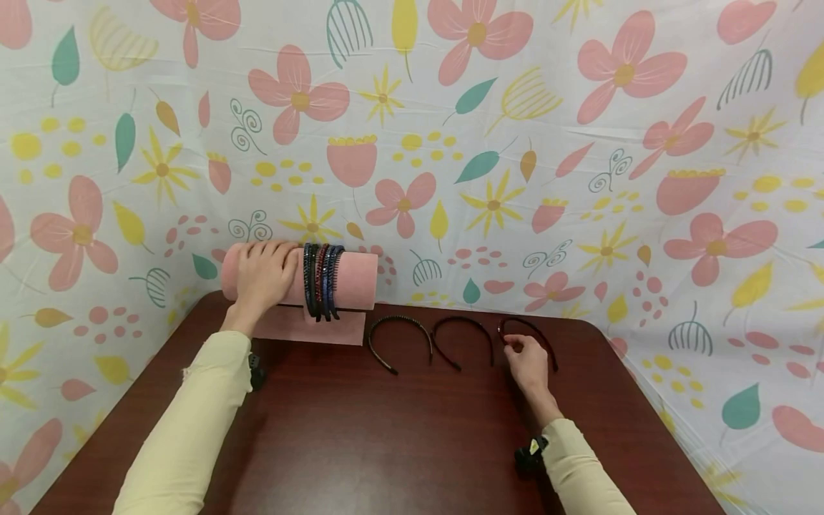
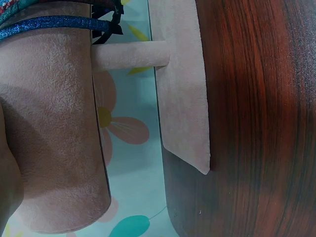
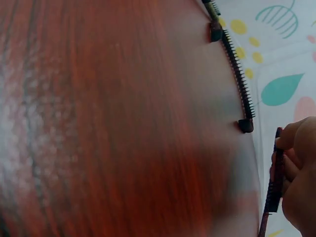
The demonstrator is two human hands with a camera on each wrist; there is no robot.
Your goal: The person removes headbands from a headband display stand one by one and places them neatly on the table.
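Observation:
A pink plush headband stand [image 1: 357,280], a padded roll on a flat base, stands at the table's back left. Several headbands [image 1: 320,281] in black, dark red and glittery blue loop around its roll. My left hand [image 1: 264,275] grips the roll left of them, fingers bent over the top; in the left wrist view only a bit of the hand shows at the edge. At the back right, my right hand [image 1: 529,363] pinches a dark headband [image 1: 547,340] by its left side. In the right wrist view, fingers and thumb hold this toothed headband [image 3: 275,185].
Two more headbands lie on the dark wood table [image 1: 386,443]: a beaded one [image 1: 400,319] beside the stand and a dark one [image 1: 462,320] to its right. A flower-printed cloth [image 1: 412,143] hangs behind the table's back edge.

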